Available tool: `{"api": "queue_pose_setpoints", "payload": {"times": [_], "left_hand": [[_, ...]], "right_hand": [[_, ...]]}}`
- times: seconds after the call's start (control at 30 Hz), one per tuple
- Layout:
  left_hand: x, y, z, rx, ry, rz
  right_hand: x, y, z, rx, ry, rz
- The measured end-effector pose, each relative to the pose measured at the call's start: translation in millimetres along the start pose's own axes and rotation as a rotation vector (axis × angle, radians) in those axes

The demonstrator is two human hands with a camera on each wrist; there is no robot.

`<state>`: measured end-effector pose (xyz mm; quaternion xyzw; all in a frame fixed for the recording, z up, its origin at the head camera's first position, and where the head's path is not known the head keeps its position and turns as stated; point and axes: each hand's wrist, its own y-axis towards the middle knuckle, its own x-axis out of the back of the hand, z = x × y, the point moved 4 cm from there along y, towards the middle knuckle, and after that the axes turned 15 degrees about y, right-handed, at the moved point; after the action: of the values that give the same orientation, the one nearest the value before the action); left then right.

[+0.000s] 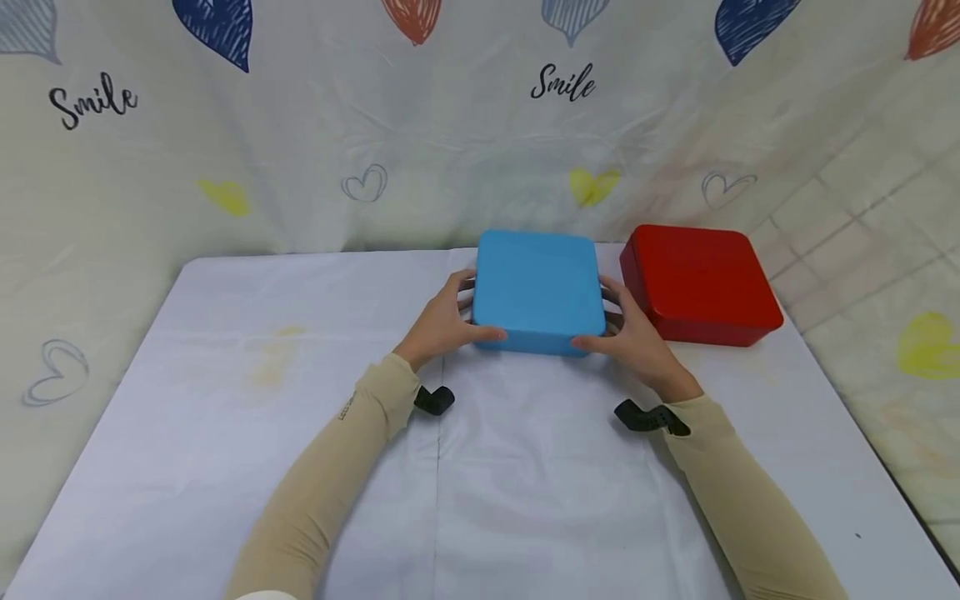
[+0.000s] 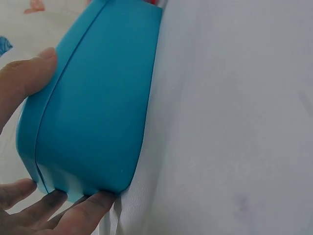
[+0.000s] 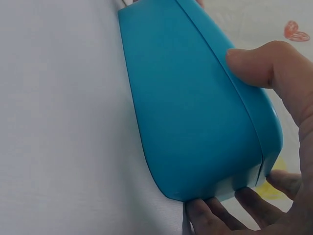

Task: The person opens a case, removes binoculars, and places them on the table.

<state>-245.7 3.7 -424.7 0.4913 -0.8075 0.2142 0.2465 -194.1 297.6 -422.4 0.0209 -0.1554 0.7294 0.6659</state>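
A blue lidded box [image 1: 538,283] with rounded corners sits near the far edge of the table, its lid on. My left hand [image 1: 442,321] grips its left side, and my right hand [image 1: 633,333] grips the right side. In the left wrist view, the thumb [image 2: 41,71] lies on the lid's edge at the front, while the fingers [image 2: 88,213] curl against the side wall. The right wrist view mirrors this, with the thumb [image 3: 252,63] at the lid seam and fingertips low on the side. The box's underside is hidden.
A red lidded box [image 1: 708,279] stands just right of the blue one, close behind my right hand. White cloth covers the table [image 1: 525,492]. A patterned curtain [image 1: 465,125] hangs right behind the table's far edge.
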Motion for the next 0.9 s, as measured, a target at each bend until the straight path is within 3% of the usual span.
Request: {"api": "queue_pose_setpoints", "payload": {"times": [0.9], "left_hand": [[8.7, -39.9, 7.1, 0.024, 0.004, -0.007]], "right_hand": [[-25.6, -23.7, 4.9, -0.001, -0.045, 0.044]]}}
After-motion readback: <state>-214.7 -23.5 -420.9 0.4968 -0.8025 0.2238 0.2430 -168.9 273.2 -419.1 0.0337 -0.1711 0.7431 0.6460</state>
